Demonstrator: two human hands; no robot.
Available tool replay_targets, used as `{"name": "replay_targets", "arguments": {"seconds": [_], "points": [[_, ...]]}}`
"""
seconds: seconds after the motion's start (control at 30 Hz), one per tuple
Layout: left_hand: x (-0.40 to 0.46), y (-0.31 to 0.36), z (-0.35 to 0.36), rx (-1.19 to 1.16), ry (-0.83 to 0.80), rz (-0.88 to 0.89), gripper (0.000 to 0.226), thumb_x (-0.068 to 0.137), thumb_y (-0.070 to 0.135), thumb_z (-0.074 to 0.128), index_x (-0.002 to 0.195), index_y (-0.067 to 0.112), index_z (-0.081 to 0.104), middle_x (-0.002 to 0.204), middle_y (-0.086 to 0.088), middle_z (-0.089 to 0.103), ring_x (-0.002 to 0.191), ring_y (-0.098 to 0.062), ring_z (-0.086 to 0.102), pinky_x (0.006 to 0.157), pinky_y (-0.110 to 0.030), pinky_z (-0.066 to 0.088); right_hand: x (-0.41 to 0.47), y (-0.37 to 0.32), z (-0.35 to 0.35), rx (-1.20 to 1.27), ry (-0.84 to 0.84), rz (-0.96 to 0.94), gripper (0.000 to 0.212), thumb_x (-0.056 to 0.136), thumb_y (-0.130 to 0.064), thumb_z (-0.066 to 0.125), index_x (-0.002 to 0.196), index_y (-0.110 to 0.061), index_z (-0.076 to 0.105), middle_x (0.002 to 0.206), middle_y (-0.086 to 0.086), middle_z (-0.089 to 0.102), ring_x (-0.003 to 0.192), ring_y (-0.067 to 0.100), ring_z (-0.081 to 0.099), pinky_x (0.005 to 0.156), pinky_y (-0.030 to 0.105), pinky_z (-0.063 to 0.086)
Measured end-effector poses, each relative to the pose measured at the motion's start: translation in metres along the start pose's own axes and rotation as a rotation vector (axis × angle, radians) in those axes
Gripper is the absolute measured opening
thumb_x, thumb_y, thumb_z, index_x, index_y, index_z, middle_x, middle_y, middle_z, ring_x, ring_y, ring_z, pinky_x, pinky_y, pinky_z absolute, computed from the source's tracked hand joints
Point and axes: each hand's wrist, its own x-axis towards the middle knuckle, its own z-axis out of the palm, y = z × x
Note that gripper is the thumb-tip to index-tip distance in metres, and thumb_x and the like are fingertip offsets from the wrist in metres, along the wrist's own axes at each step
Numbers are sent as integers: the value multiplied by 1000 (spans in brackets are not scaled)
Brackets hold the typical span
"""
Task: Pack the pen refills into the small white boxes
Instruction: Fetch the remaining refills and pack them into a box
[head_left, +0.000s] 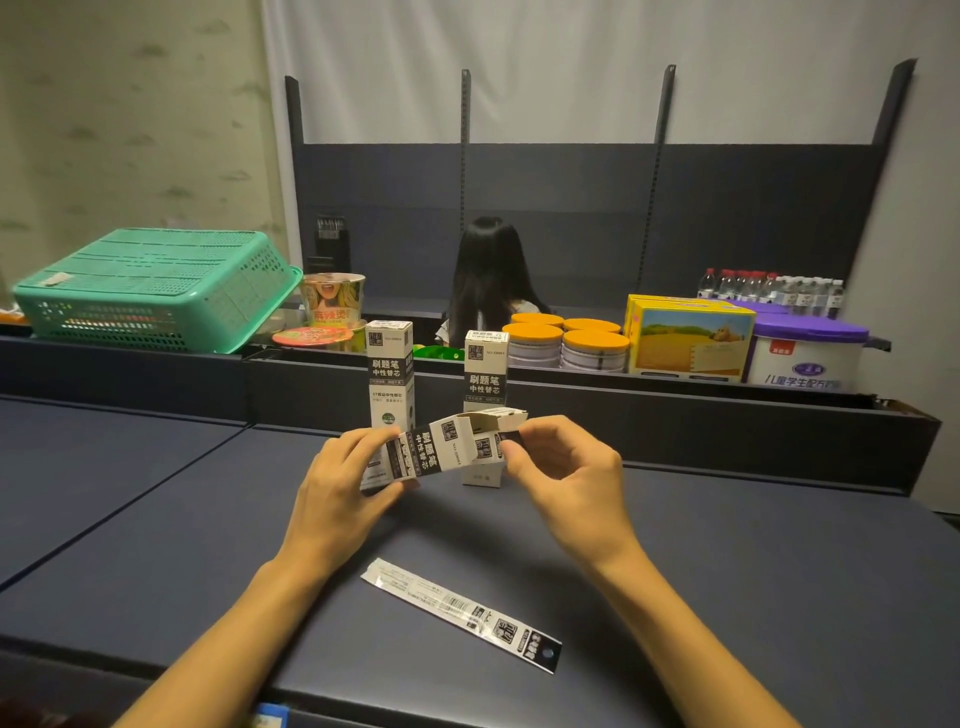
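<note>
White box (434, 451) pinched by left hand (343, 491), right hand (566, 475).

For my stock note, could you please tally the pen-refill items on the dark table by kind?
Small white boxes standing upright: 2
Small white box held in both hands, flap open: 1
Flat refill packet lying on the table: 1
Total: 4

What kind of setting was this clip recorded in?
Probably a small shop or stockroom: dark slotted shelving uprights, orange-lidded white tins beside shrink-wrapped water bottles, and an upturned green plastic basket.
</note>
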Motion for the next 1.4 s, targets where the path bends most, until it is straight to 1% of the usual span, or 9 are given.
{"name": "replay_targets", "arguments": {"seconds": [0.2,0.47,0.63,0.8,0.83,0.97,1.0,1.17,1.4], "points": [[0,-1,1,-1,3,9,69,65,8,86,125,19,53,118,-7,60,103,-19,50,85,-41,51,-1,6,7,-23,-63,31,12,85,-16,73,96,-20,70,91,-5,74,83,14,71,74,37,59],[0,-1,0,-1,3,10,69,66,9,85,126,18,53,117,-8,60,103,-18,50,84,-41,51,-1,3,3,-64,47,-49,21,84,-10,73,98,-25,66,90,-9,72,80,9,68,66,19,55],[-1,-1,0,4,-3,12,69,65,8,86,126,16,54,117,-8,60,103,-19,49,84,-41,50,-2,6,6,-145,20,-101,11,84,-14,74,94,-18,72,88,-12,73,75,5,67,64,16,53],[-1,-2,1,21,-14,5,69,64,8,86,126,15,56,118,-8,60,104,-21,51,84,-42,51,-5,9,9,-208,-52,-115,14,86,-15,71,100,-19,74,92,-30,63,76,1,64,62,12,50],[-1,-2,1,20,-17,1,69,64,8,86,126,15,56,118,-9,60,104,-22,52,84,-42,52,-5,9,10,-220,-65,-117,16,87,-16,70,102,-18,74,94,-29,63,76,0,63,62,11,49],[-1,-1,1,19,-19,3,69,64,7,86,126,15,56,118,-9,60,103,-25,54,83,-42,52,-6,10,11,-258,-112,-124,22,88,-13,67,109,-15,73,102,-9,72,75,-8,60,61,4,43],[-1,-1,1,19,-19,1,69,64,6,86,126,15,56,118,-9,60,103,-24,54,83,-41,52,-6,9,11,-268,-119,-124,23,88,-12,67,111,-16,73,102,-8,72,75,-8,59,61,3,42],[-2,-2,0,19,-25,-9,68,65,8,85,126,14,57,118,-7,60,104,-23,53,84,-42,52,-4,9,12,-259,-143,-141,26,87,-8,68,112,-13,72,105,-14,62,90,-12,55,68,2,42],[-1,0,0,8,-20,-10,67,64,6,85,125,14,58,118,-7,60,104,-18,49,85,-41,51,-5,10,12,-252,-229,-66,31,89,-12,66,119,-20,69,118,-13,57,96,-14,50,68,3,42]]}}
